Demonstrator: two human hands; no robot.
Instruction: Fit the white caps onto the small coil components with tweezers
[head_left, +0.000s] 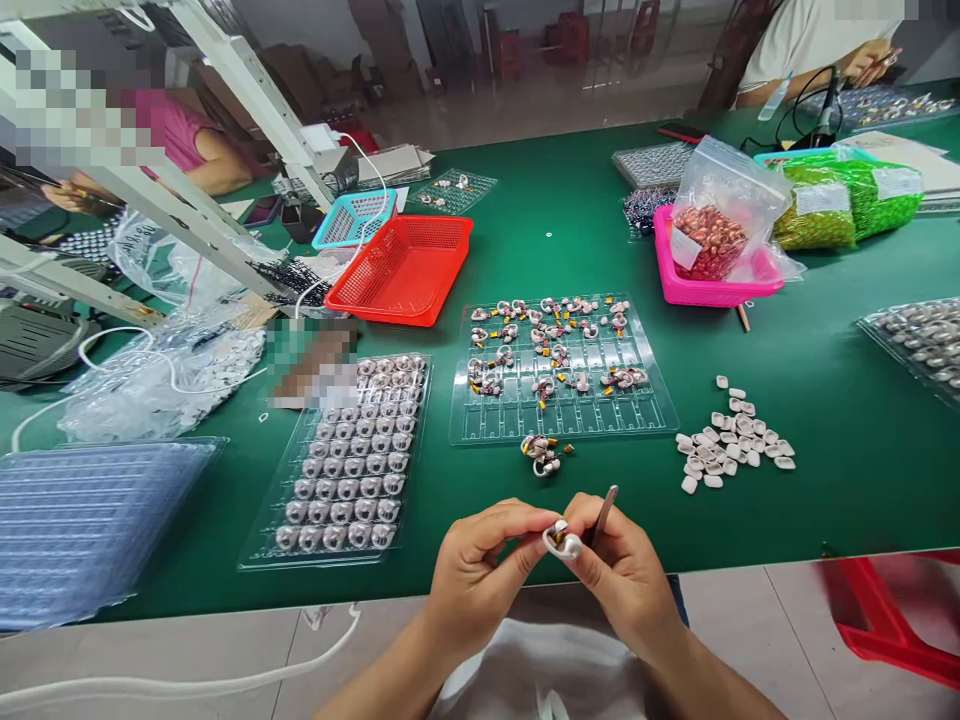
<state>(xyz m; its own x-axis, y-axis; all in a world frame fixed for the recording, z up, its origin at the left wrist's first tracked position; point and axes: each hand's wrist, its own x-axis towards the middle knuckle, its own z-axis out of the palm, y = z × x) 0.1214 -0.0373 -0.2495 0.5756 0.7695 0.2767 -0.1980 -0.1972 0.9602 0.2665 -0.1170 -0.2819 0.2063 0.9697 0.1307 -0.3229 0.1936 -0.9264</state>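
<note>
At the front edge of the bench, my left hand (pixel 480 560) pinches a small white C-shaped earbud (pixel 561 540) between thumb and fingertips. A bit of gold shows inside it. My right hand (pixel 619 565) grips the same earbud from the other side, and a thin metal tool (pixel 604 515), perhaps tweezers, sticks up between its fingers. Just beyond my hands lies a small pile of earbud parts (pixel 541 455) with gold tabs. Behind that, a clear plastic tray (pixel 487 425) carries several similar wired parts. Loose white caps (pixel 731 445) are scattered to the right.
On the left stand a tray of silvery-white shells (pixel 337 487) and stacked clear trays (pixel 90 530). Farther back are a red basket (pixel 405 270), a blue basket (pixel 356 215) and a pink basket (pixel 712 290) holding a bag. Two other people sit across the bench; a red stool (pixel 885 620) is at right.
</note>
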